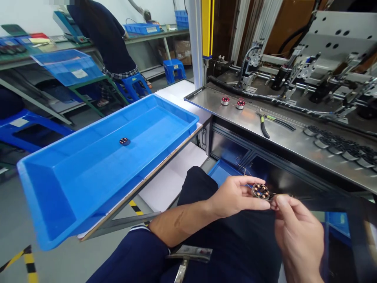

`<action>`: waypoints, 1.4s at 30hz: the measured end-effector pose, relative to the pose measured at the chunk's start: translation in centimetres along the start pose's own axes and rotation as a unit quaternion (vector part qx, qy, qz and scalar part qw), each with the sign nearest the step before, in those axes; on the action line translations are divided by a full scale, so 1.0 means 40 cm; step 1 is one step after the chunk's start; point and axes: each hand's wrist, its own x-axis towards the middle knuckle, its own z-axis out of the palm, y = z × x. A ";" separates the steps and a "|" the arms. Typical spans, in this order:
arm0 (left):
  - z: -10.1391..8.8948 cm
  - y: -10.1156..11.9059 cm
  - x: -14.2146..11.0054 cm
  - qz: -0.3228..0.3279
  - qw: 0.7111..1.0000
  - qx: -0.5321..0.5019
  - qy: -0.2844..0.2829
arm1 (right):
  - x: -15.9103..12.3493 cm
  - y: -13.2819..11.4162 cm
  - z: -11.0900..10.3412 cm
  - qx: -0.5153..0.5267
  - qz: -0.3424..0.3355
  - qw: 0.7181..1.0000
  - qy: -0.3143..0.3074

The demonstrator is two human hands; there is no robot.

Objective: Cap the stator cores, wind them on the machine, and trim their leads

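A small round motor stator (260,191) with copper windings is gripped by its rim between the thumb and fingers of my left hand (235,197), above my lap. Thin wires stick out from its edge. My right hand (297,228) is closed in a pinch on the wires at the stator's right side; the fingertips partly hide them. On the metal shelf (206,98) ahead lie two red-topped stators (225,101) and a pair of pliers (266,122) with black and green handles. Another copper-wound stator (124,141) sits in the blue tray (97,177) on my left.
Several dark round metal parts (350,149) stand in rows on the shelf at right. Behind the shelf is a machine (294,67) with rods and cables. A person (101,39) sits on a blue stool (132,88) at the far bench. A blue bin (225,173) stands below the shelf.
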 end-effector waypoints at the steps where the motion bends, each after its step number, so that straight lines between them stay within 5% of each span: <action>1: -0.001 -0.004 -0.002 0.024 0.999 0.025 -0.007 | -0.009 -0.009 -0.001 -0.039 -0.022 0.999 0.002; 6: -0.003 -0.009 -0.013 0.184 0.970 0.157 -0.039 | -0.047 -0.044 0.000 -0.117 -0.149 0.982 -0.017; 11: -0.007 0.012 -0.014 0.359 0.896 0.253 -0.066 | -0.047 -0.037 -0.026 -0.096 -0.225 0.966 -0.089; 14: -0.009 0.021 -0.017 0.405 0.865 0.285 -0.086 | -0.030 -0.031 -0.051 -0.114 -0.272 0.946 -0.134; 21: -0.005 0.025 -0.028 0.386 0.859 0.322 -0.098 | 0.003 -0.051 -0.057 -0.132 -0.386 0.891 -0.200; 33: 0.007 0.018 -0.017 0.459 0.818 0.341 -0.063 | -0.056 -0.052 -0.041 -0.140 -0.360 0.908 -0.165; 38: 0.009 0.017 -0.021 0.405 0.861 0.298 -0.080 | -0.008 -0.047 -0.075 -0.104 -0.349 0.910 -0.197; 42: 0.014 0.019 -0.030 0.257 0.934 0.215 -0.120 | 0.052 -0.081 -0.088 -0.106 -0.378 0.878 -0.274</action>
